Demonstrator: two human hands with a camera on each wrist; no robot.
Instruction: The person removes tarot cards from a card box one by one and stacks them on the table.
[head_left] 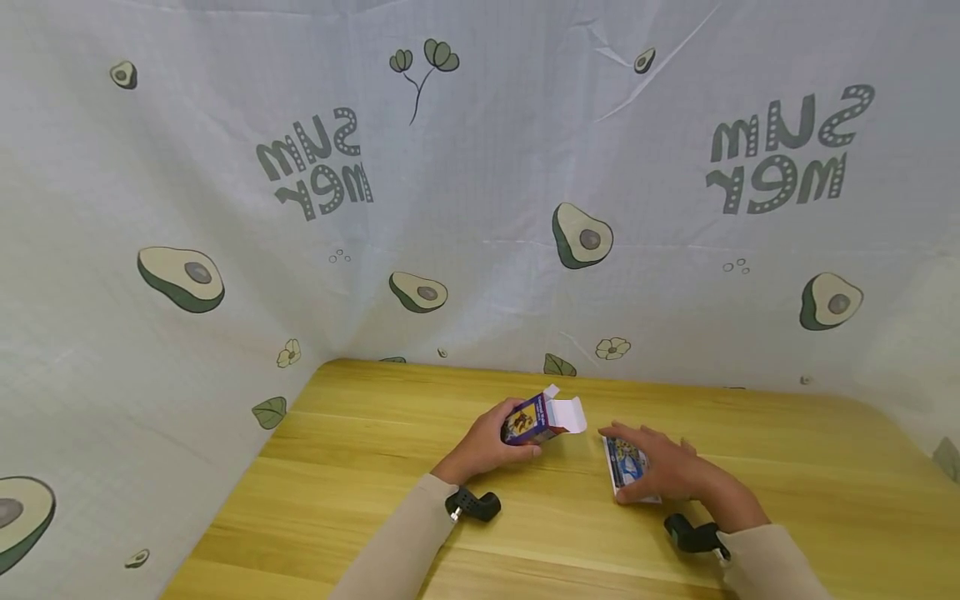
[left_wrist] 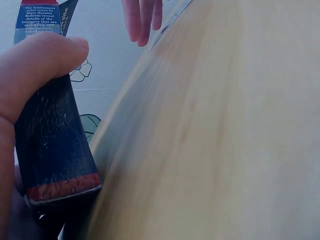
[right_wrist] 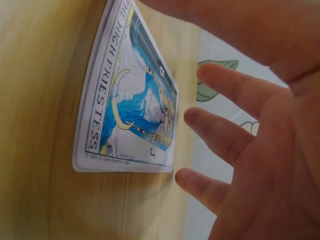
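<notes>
My left hand [head_left: 487, 446] grips a small blue and purple tarot card box [head_left: 527, 419] with a picture on its front, tilted above the table. Its white top flap [head_left: 567, 414] hangs out toward the right. In the left wrist view the thumb [left_wrist: 47, 62] lies across the box's narrow printed side [left_wrist: 57, 132]. On the table lies a thin stack of tarot cards [right_wrist: 127, 95], with "The High Priestess" face up on top. Over it my right hand [head_left: 663, 467] spreads its fingers, thumb at the near edge and forefinger by the far corner.
The wooden table [head_left: 337, 467] runs back to a pale cloth [head_left: 480, 208] printed with avocados, leaves and lettering, which hangs behind and along the left side. A black camera mount sits on the left wrist [head_left: 472, 504] and another on the right wrist [head_left: 693, 535].
</notes>
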